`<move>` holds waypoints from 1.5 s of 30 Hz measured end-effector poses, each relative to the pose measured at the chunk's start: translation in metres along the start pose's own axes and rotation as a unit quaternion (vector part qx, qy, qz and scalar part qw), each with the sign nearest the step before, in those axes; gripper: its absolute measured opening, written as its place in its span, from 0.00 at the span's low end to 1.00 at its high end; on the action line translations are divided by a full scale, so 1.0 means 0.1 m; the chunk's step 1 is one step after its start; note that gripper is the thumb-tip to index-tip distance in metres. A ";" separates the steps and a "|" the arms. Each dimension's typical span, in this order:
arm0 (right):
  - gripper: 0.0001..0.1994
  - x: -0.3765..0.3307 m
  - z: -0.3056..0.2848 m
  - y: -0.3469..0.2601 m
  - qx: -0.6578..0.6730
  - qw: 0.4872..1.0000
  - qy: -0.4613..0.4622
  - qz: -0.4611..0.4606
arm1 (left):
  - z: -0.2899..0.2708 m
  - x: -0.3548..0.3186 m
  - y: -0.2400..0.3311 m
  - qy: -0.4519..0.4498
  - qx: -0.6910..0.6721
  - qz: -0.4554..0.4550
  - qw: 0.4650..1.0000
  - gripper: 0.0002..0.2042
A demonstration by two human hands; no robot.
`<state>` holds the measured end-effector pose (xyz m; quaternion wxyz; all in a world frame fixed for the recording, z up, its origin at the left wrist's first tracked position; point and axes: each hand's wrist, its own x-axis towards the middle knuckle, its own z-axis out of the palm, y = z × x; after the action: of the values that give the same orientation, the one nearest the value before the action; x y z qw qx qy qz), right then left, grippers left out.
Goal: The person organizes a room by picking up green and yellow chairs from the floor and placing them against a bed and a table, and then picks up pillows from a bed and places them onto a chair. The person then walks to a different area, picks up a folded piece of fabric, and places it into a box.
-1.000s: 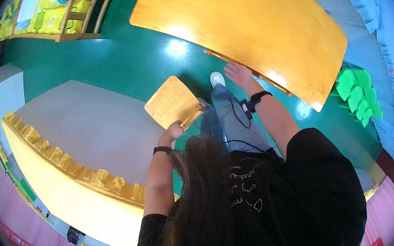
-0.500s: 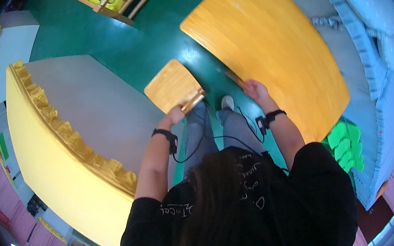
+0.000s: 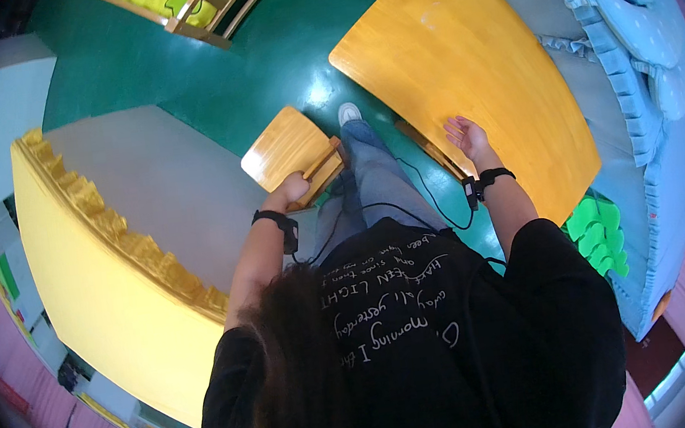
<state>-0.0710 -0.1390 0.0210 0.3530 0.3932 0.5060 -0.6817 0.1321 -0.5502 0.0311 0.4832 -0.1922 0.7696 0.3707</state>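
A small wooden chair (image 3: pixel 277 147) with a pale seat stands on the floor in front of me, to the left. My left hand (image 3: pixel 295 187) is closed around the top of its backrest. My right hand (image 3: pixel 467 137) holds nothing; its fingers are spread over the near left part of the wooden table (image 3: pixel 466 39). Along the table's left edge runs a brown wooden bar (image 3: pixel 429 146), partly hidden, and I cannot tell what it belongs to. Both wrists wear black bands, with a dark cable trailing across my legs.
On the left, a bed-like piece with a yellow panel (image 3: pixel 107 300) and ruffled trim narrows the floor. Blue ruffled bedding (image 3: pixel 643 112) borders the table's right. Green leaf-shaped pieces (image 3: pixel 597 236) sit by its near corner. A wooden frame (image 3: pixel 199 34) with yellow-green fabric stands ahead.
My right hand has lifted from the table's left edge and opened over the tabletop. The chair, still in my left hand, has turned and shifted slightly left. One foot has stepped forward.
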 end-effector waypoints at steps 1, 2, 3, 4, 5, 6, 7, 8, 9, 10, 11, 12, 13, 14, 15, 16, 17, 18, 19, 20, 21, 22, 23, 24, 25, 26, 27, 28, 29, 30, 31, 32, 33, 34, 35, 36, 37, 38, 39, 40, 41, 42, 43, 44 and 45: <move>0.15 0.00 0.00 -0.06 0.010 1.000 -0.010 -0.002 | -0.03 0.09 -0.14 -0.001 0.007 0.000 1.000 0.18; 0.15 -0.01 -0.07 -0.11 0.023 1.000 -0.001 -0.006 | -0.09 0.16 -0.14 0.000 -0.067 -0.002 0.998 0.15; 0.15 -0.04 -0.13 -0.15 0.034 0.999 0.008 -0.012 | -0.15 0.22 -0.18 0.003 -0.140 -0.007 0.990 0.13; 0.14 -0.05 -0.16 -0.20 0.044 0.999 0.013 -0.016 | -0.19 0.31 -0.33 0.004 -0.212 -0.016 0.977 0.12; 0.14 -0.08 -0.22 -0.25 0.057 0.998 0.018 -0.018 | -0.32 0.33 -0.33 -0.021 -0.243 -0.031 0.969 0.13; 0.14 -0.09 -0.32 -0.31 0.083 0.996 0.032 -0.027 | -0.43 0.37 -0.33 -0.030 -0.261 -0.023 0.965 0.13; 0.14 -0.11 -0.43 -0.35 0.111 0.992 0.047 -0.035 | -0.50 0.40 -0.33 -0.039 -0.279 -0.016 0.960 0.12; 0.14 -0.15 -0.74 -0.35 0.134 0.986 0.071 -0.067 | -0.67 0.39 -0.02 -0.052 -0.293 0.010 0.955 0.12; 0.15 -0.23 -0.86 -0.41 0.155 0.981 0.075 -0.091 | -0.75 0.39 -0.03 -0.066 -0.271 0.008 0.960 0.12; 0.16 -0.31 -0.94 -0.48 0.176 0.976 0.089 -0.096 | -0.86 0.45 -0.15 -0.049 -0.297 0.007 0.954 0.12; 0.17 -0.41 -0.96 -0.58 0.173 0.973 0.112 -0.099 | -0.98 0.46 -0.25 -0.031 -0.324 0.003 0.945 0.12; 0.17 -0.54 -1.09 -0.63 0.198 0.966 0.123 -0.111 | -1.10 0.48 -0.21 -0.043 -0.340 -0.002 0.939 0.13; 0.17 -0.69 -1.25 -0.66 0.217 0.958 0.139 -0.124 | -1.26 0.48 -0.09 -0.038 -0.319 -0.007 0.947 0.14; 0.17 -0.84 -1.44 -0.69 0.234 0.948 0.158 -0.147 | -1.36 0.52 0.03 -0.036 -0.313 -0.008 0.949 0.15; 0.17 -1.01 -1.52 -0.76 0.242 0.936 0.196 -0.161 | -1.48 0.54 0.10 -0.029 -0.309 -0.010 0.951 0.16; 0.16 -1.19 -1.59 -0.80 0.251 0.927 0.218 -0.176 | -1.60 0.57 0.17 -0.018 -0.297 -0.012 0.955 0.16; 0.16 -1.37 -1.66 -0.81 0.259 0.916 0.241 -0.190 | -1.72 0.62 0.24 -0.007 -0.285 -0.014 0.958 0.17; 0.17 -1.53 -1.74 -0.75 0.265 0.906 0.261 -0.202 | -1.85 0.71 0.25 -0.006 -0.277 -0.019 0.961 0.17; 0.18 -1.68 -1.80 -0.68 0.271 0.896 0.280 -0.213 | -2.00 0.80 0.25 -0.036 -0.275 0.006 0.961 0.17; 0.18 -1.77 -1.78 -0.56 0.283 0.883 0.307 -0.215 | -2.14 0.88 0.32 -0.035 -0.271 -0.016 0.962 0.17; 0.17 -1.87 -1.76 -0.50 0.295 0.874 0.317 -0.220 | -2.27 0.94 0.34 -0.032 -0.268 -0.039 0.962 0.18; 0.17 -1.96 -1.73 -0.42 0.303 0.867 0.329 -0.220 | -2.37 1.02 0.37 -0.043 -0.253 -0.040 0.966 0.18; 0.17 -2.03 -1.70 -0.36 0.312 0.860 0.337 -0.222 | -2.48 1.15 0.27 -0.031 -0.248 -0.051 0.967 0.17; 0.17 -2.11 -1.70 -0.25 0.325 0.851 0.350 -0.218 | -2.56 1.25 0.28 -0.025 -0.239 -0.062 0.969 0.17; 0.17 -2.18 -1.69 -0.14 0.337 0.840 0.361 -0.224 | -2.65 1.34 0.28 -0.034 -0.222 -0.063 0.972 0.17; 0.17 -2.25 -1.66 0.02 0.351 0.828 0.373 -0.229 | -2.74 1.44 0.32 -0.060 -0.201 -0.053 0.976 0.16; 0.17 -2.30 -1.59 0.12 0.363 0.819 0.382 -0.226 | -2.84 1.51 0.38 -0.083 -0.184 -0.043 0.979 0.15; 0.15 -2.35 -1.51 0.21 0.372 0.812 0.386 -0.231 | -2.90 1.57 0.42 -0.075 -0.134 -0.034 0.988 0.15; 0.14 -2.38 -1.46 0.27 0.380 0.807 0.384 -0.239 | -3.03 1.73 0.35 -0.074 -0.122 -0.031 0.989 0.15; 0.14 -2.27 -1.40 0.32 0.377 0.815 0.365 -0.243 | -3.33 1.85 0.10 -0.081 -0.254 -0.100 0.959 0.16; 0.14 -2.15 -1.29 0.34 0.386 0.817 0.354 -0.242 | -3.57 1.91 -0.05 -0.091 -0.386 -0.164 0.903 0.16; 0.15 -2.49 -1.20 0.67 0.377 0.792 0.419 -0.234 | -2.99 1.61 0.82 -0.154 -0.120 -0.081 0.977 0.16; 0.17 -2.49 -1.09 0.67 0.386 0.789 0.418 -0.232 | -3.18 1.61 0.90 -0.146 -0.106 -0.076 0.981 0.16; 0.17 -2.43 -0.94 0.73 0.404 0.785 0.411 -0.229 | -3.43 1.72 0.77 -0.169 -0.055 -0.009 0.984 0.16; 0.17 -2.40 -0.87 0.74 0.410 0.787 0.391 -0.246 | -3.62 1.85 0.69 -0.198 -0.006 0.056 0.979 0.16; 0.17 -2.47 -0.84 0.86 0.410 0.783 0.388 -0.261 | -3.49 1.87 0.89 -0.232 -0.016 0.005 0.973 0.16; 0.17 -2.54 -0.81 0.99 0.417 0.773 0.402 -0.257 | -3.32 1.75 0.96 -0.161 0.101 0.057 0.980 0.17; 0.18 -2.54 -0.77 1.02 0.403 0.776 0.401 -0.272 | -3.36 1.71 1.14 -0.162 0.127 0.044 0.978 0.17; 0.18 -2.58 -0.75 1.07 0.389 0.777 0.404 -0.285 | -3.37 1.72 1.29 -0.169 0.156 0.030 0.973 0.17; 0.18 -2.65 -0.75 1.11 0.391 0.775 0.413 -0.276 | -3.36 1.71 1.42 -0.176 0.171 0.031 0.969 0.17; 0.18 -2.72 -0.80 1.15 0.401 0.765 0.423 -0.274 | -3.31 1.69 1.56 -0.178 0.197 0.038 0.963 0.16; 0.18 -2.76 -0.84 1.17 0.375 0.774 0.426 -0.281 | -3.31 1.70 1.63 -0.177 0.221 0.045 0.958 0.16; 0.19 -2.83 -0.88 1.20 0.349 0.781 0.430 -0.288 | -3.31 1.71 1.71 -0.181 0.234 0.046 0.954 0.16; 0.19 -2.89 -0.91 1.20 0.358 0.776 0.433 -0.287 | -3.33 1.75 1.76 -0.187 0.260 0.052 0.946 0.15; 0.19 -2.94 -0.95 1.16 0.352 0.773 0.434 -0.300 | -3.37 1.80 1.82 -0.190 0.284 0.060 0.938 0.14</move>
<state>0.1779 -0.0504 0.2188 -0.2901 0.5722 0.4227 -0.6402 -0.2716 -0.6755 0.0288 0.6319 0.0731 0.7466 0.1948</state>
